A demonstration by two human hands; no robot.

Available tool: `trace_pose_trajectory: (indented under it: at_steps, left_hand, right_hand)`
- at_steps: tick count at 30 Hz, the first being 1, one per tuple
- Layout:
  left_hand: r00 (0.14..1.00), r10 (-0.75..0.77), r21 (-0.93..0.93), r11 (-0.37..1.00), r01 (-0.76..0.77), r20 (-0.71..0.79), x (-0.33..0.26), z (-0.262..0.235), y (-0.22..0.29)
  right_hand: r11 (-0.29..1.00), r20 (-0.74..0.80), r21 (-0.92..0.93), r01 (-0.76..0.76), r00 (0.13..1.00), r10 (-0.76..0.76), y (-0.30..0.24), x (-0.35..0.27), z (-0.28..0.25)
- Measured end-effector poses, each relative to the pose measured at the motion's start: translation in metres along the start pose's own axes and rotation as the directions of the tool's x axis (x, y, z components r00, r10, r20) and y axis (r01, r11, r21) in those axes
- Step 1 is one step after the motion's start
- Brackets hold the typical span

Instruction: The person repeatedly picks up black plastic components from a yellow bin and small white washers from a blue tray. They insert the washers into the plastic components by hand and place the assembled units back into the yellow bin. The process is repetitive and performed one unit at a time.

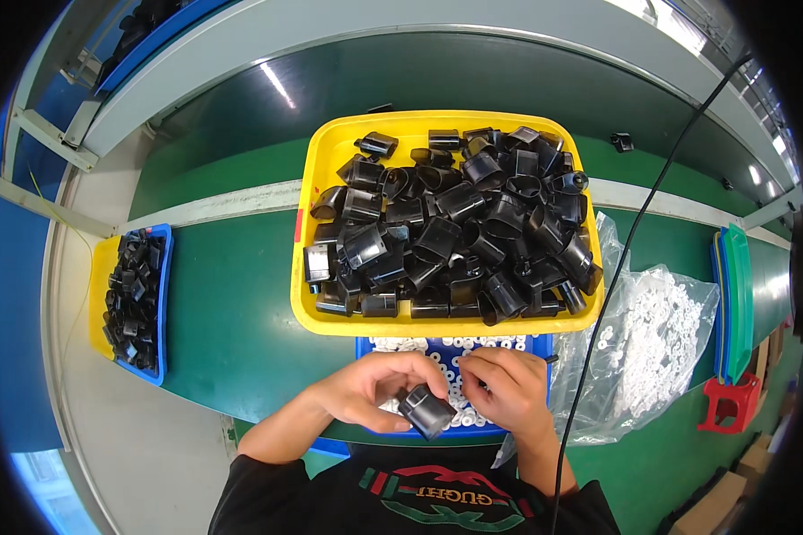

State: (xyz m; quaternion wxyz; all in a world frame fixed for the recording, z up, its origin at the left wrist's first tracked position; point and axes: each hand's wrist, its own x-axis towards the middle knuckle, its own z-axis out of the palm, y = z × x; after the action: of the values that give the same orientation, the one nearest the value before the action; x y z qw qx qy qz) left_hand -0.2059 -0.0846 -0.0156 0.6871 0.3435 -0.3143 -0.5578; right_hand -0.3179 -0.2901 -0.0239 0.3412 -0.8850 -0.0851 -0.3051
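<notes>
My left hand [366, 385] is closed around a black plastic cylindrical housing [426, 413], tilted with one end toward me. Just to its right, my right hand [511, 385] has its fingers curled in a pinch; whatever they hold, if anything, is too small to make out. Both hands are above a blue tray [542, 346] of small white rings [401, 343], partly hidden by my hands. Directly beyond is a yellow bin [302, 299] heaped with similar black housings [437, 239]. A small black piece [552, 359] shows by the blue tray's right edge.
At right lies a clear plastic bag [656, 339] of white rings. A black cable [617, 267] hangs across the view. Far left, a blue-and-yellow bin [162, 303] holds small black parts. Upright trays [736, 303] and a red stool [732, 403] are far right.
</notes>
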Motion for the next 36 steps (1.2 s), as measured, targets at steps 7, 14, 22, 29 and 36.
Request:
trace_pose_trajectory:
  at_steps: [7,14,22,29,36]
  left_hand:
    - [0.998,-0.028,0.298,0.954,0.041,-0.047,0.007,0.010,0.008]
    - [0.959,0.189,0.607,0.794,-0.023,-0.212,0.013,0.012,-0.001]
    - [0.904,0.212,0.672,0.733,0.103,-0.370,0.013,0.015,-0.018]
    - [0.918,0.191,0.682,0.723,0.106,-0.346,0.014,0.018,-0.006]
    - [0.923,0.199,0.654,0.753,0.072,-0.330,0.009,0.012,-0.008]
  right_hand:
    - [0.998,-0.021,0.057,0.020,1.000,-0.019,0.000,0.002,0.002]
    - [0.999,-0.053,0.034,0.004,0.999,-0.002,-0.005,0.005,0.000]
    - [0.995,-0.056,0.093,-0.028,0.998,0.033,-0.006,0.004,-0.003]
    - [0.996,-0.091,0.085,-0.042,0.995,0.050,-0.007,-0.001,-0.005]
    - [0.995,-0.088,0.099,0.009,0.996,0.000,-0.006,0.004,-0.006]
